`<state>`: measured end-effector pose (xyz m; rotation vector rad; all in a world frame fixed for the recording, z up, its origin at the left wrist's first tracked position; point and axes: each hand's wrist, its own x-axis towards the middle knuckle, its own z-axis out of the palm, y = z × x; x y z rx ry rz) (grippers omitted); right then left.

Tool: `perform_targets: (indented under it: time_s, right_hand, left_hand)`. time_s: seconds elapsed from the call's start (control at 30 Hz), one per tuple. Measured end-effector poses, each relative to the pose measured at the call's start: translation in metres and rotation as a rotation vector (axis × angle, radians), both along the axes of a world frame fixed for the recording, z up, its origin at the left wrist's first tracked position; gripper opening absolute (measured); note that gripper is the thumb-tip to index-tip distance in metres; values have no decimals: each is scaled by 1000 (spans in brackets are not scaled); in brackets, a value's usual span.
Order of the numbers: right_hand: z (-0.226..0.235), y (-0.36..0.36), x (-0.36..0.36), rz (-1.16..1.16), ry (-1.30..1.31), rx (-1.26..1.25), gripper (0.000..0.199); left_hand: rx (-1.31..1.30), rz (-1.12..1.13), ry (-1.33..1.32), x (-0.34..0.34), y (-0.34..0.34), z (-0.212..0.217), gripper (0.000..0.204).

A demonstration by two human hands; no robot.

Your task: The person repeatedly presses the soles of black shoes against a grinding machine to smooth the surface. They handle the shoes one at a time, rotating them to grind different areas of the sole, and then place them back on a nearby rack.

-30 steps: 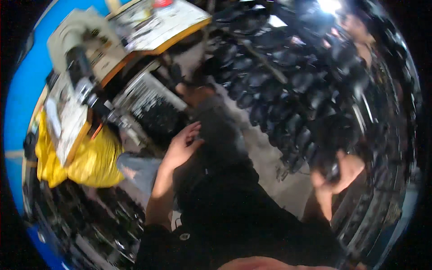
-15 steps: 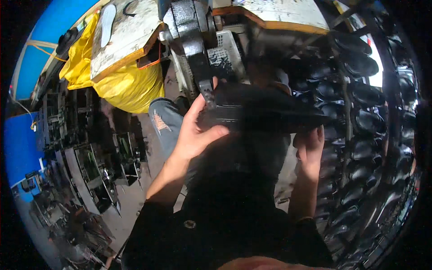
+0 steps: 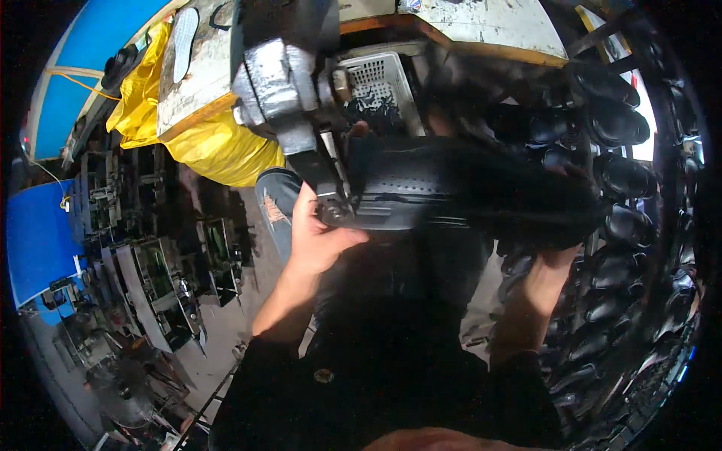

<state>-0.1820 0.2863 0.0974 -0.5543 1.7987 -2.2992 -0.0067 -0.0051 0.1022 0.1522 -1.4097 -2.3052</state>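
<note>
A black shoe (image 3: pixel 466 203) with a row of small holes and pale lines along its side lies level in front of me, gripped from both ends. My left hand (image 3: pixel 320 244) is closed on its left end, the thumb along the near edge and a fingertip showing beyond the far side. Under the right end, my right hand (image 3: pixel 556 259) is closed, its fingers mostly hidden by the dark shoe. A metal machine arm (image 3: pixel 278 90) comes down from above. Its narrow tip (image 3: pixel 335 210) meets the shoe's left end beside my left thumb.
A white basket (image 3: pixel 410 98) holding black scraps stands behind the shoe. At the far left are a stained worktable (image 3: pixel 207 75), a grey insole (image 3: pixel 183 45) and a yellow sack (image 3: pixel 226 154). Racks of black shoes (image 3: pixel 624 177) line the right; metal machine parts (image 3: pixel 150 286) stand left.
The shoe has turned so more of its holed side shows, and its right end has moved right and nearer with my right hand. The machine arm appears larger and lower in view.
</note>
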Motion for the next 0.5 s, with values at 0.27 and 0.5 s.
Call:
perform_targets:
  time_s: [0.27, 0.5]
  right_hand:
    - [-6, -44, 7, 174, 17, 42, 71]
    - [-6, -92, 28, 317, 85, 105, 71]
  left_hand:
    - [57, 191, -73, 25, -24, -8, 120]
    - [49, 259, -101, 60, -64, -19, 114]
